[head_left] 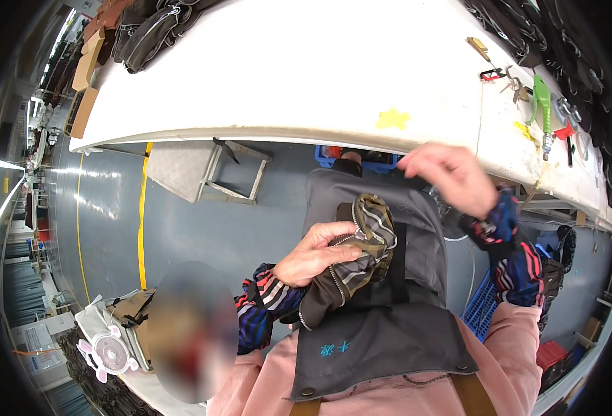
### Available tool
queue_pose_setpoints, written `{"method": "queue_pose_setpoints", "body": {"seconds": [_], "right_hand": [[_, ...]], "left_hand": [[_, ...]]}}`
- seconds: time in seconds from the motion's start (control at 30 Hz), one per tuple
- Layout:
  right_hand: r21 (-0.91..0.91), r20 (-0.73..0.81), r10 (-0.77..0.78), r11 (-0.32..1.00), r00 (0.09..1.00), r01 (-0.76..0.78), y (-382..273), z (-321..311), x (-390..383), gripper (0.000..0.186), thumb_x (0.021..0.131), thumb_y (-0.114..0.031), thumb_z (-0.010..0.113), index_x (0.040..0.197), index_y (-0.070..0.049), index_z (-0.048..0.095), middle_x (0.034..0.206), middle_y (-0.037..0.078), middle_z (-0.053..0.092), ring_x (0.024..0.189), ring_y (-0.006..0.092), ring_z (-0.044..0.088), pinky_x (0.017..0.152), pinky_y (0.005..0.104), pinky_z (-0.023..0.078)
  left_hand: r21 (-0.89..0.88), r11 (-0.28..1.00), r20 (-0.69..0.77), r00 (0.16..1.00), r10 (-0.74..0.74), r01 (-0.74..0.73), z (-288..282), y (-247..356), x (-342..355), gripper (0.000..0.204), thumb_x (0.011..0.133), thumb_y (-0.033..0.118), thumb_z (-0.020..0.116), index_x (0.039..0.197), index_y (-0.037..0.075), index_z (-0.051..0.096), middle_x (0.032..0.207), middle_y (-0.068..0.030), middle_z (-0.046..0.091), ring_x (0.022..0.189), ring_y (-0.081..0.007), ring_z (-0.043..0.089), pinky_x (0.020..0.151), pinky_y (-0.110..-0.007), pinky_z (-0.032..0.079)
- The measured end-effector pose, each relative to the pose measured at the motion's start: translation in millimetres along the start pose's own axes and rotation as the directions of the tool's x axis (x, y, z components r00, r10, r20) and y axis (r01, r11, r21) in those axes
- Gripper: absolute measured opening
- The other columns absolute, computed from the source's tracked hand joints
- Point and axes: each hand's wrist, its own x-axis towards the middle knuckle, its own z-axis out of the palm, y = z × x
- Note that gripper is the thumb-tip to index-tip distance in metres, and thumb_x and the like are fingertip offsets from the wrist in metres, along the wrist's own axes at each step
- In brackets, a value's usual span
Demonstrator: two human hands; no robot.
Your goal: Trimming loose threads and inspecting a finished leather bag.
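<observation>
My left hand [318, 254] grips a dark brown zippered pouch [330, 290] over my lap, its fingers closed on the cloth. The pouch's zip lies undone, and a striped lining [381, 239] in brown and grey shows at the opening. My right hand [452, 178] is lifted off to the right, near the front edge of the white table [278, 76]. Motion smears its fingers, so I cannot make out whether they hold anything. Under the pouch a dark grey apron [417, 201] covers my lap.
Toward the table's right lie a green-handled tool [542, 104], a brush [479, 48] and keys [516, 90]. Dark bags [157, 31] are heaped at the far left. A stool [181, 170] stands left of me, a fan [108, 352] lower left, a blue crate [481, 308] lower right.
</observation>
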Motion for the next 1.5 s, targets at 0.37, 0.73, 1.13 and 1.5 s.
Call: {"method": "queue_pose_setpoints", "body": {"seconds": [0.37,0.73,1.13,1.5], "right_hand": [[0.217,0.372,-0.048,0.975,0.927,-0.036,-13.0,51.1,19.3,0.016,0.082,-0.014,0.06,0.087,0.0,0.055,0.076,0.007,0.059,0.072,0.0111,0.055,0.066,0.025,0.044],[-0.498,-0.027,-0.356,0.815,0.934,0.297,-44.9,76.5,-24.2,0.02,0.073,-0.008,0.065,0.085,-0.006,0.05,0.07,0.008,0.053,0.063,0.0263,0.054,0.056,0.0336,0.043],[-0.22,0.13,-0.012,0.975,0.991,0.041,-25.8,52.4,-44.0,0.027,0.073,-0.01,0.067,0.097,-0.004,0.056,0.074,0.009,0.057,0.057,0.0179,0.055,0.053,0.0256,0.043],[-0.206,-0.032,-0.364,0.914,0.931,0.351,-86.0,66.2,17.4,0.019,0.075,-0.004,0.061,0.093,-0.001,0.057,0.083,0.012,0.059,0.075,0.0261,0.058,0.066,0.0301,0.046]], "left_hand": [[0.192,0.973,0.057,0.991,0.121,-0.129,5.2,6.5,-12.7,0.022,0.082,-0.002,0.053,0.104,0.001,0.055,0.097,-0.0039,0.059,0.088,-0.0089,0.055,0.074,-0.024,0.045],[0.991,0.02,-0.101,0.663,0.741,0.129,24.1,43.5,-23.0,0.051,0.063,0.01,0.068,0.111,0.01,0.05,0.09,-0.0118,0.05,0.083,-0.0288,0.053,0.069,-0.033,0.045],[0.698,0.639,-0.108,0.836,0.539,-0.322,-26.8,4.4,-29.2,0.012,0.084,0.006,0.053,0.094,0.0,0.056,0.083,-0.0086,0.053,0.074,-0.0192,0.051,0.067,-0.028,0.042],[0.931,0.006,0.172,0.454,0.874,-0.365,35.3,83.0,-43.7,0.015,0.073,0.001,0.062,0.087,0.002,0.056,0.072,-0.0078,0.052,0.064,-0.0219,0.051,0.056,-0.028,0.041]]}}
